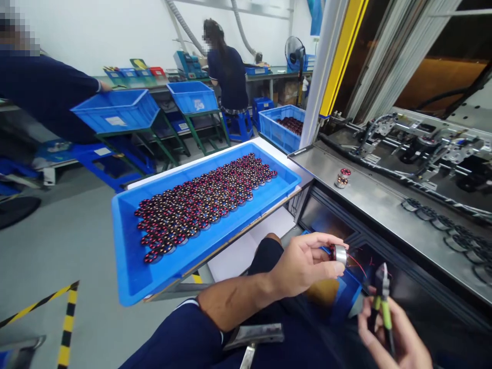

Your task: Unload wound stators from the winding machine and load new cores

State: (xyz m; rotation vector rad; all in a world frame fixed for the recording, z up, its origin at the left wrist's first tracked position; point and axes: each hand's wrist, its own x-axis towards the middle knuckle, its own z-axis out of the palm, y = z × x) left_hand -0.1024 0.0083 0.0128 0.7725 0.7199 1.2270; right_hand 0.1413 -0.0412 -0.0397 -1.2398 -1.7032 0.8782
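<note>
Pinched between the thumb and fingers of my left hand point(303, 264) is a small motor stator point(339, 254) with a silvery rim. A thin red wire point(357, 264) trails from it toward the right. My right hand point(400, 333) grips wire cutters point(381, 302) with green and black handles, jaws pointing up, a short way from the stator. To the left, a shallow blue tray point(126, 256) holds rows of similar stators point(203, 200) with red and copper windings. Two more stators point(342, 178) sit stacked on the metal bench top.
Dark metal rings point(442, 221) line the metal bench point(369, 189) before a machine point(418, 143). A blue bin point(346, 294) sits below my hands. Behind the tray are blue crates point(284, 123) and two people, one seated point(228, 77), one at left point(46, 95).
</note>
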